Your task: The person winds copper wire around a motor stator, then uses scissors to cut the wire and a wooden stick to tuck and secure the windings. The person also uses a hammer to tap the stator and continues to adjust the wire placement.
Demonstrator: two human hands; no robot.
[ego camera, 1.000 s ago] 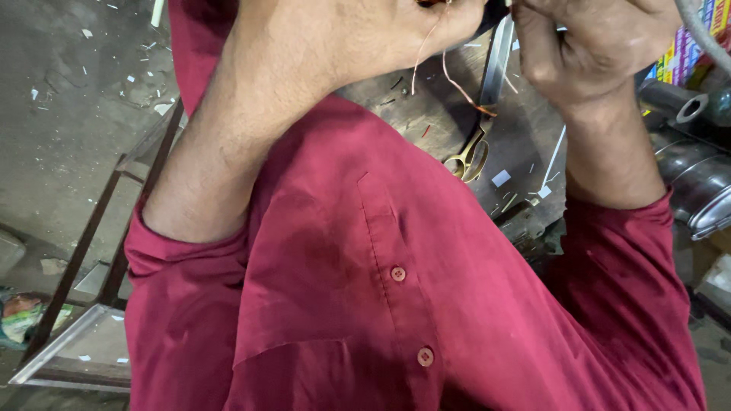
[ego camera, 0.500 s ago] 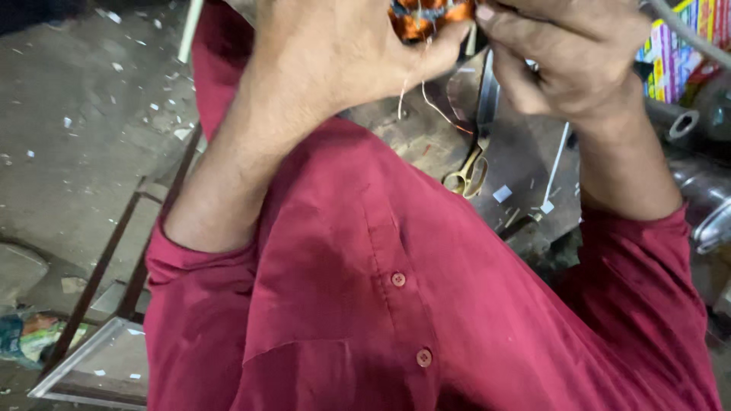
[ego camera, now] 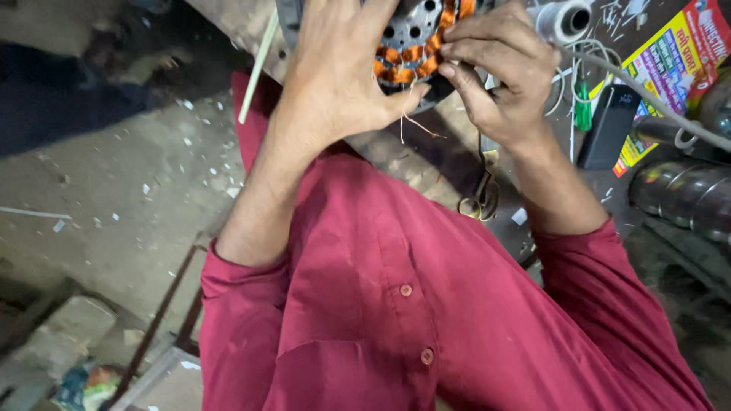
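Head view, motor stator [ego camera: 415, 46] clamped between left hand [ego camera: 343, 72] fingers and right hand [ego camera: 499, 72] fingers

Worn on the head, looking steeply down along the red shirt [ego camera: 426, 304] toward the workbench [ego camera: 426, 164]. Close in, with left hand [ego camera: 343, 68] and right hand [ego camera: 499, 72] near the top edge. Single view only.

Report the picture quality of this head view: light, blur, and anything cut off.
Head view: soft, even light with no harsh glare; the left hand and right hand on the copper-wound stator are sharp; the floor is dim; the stator's top is cut by the frame edge.
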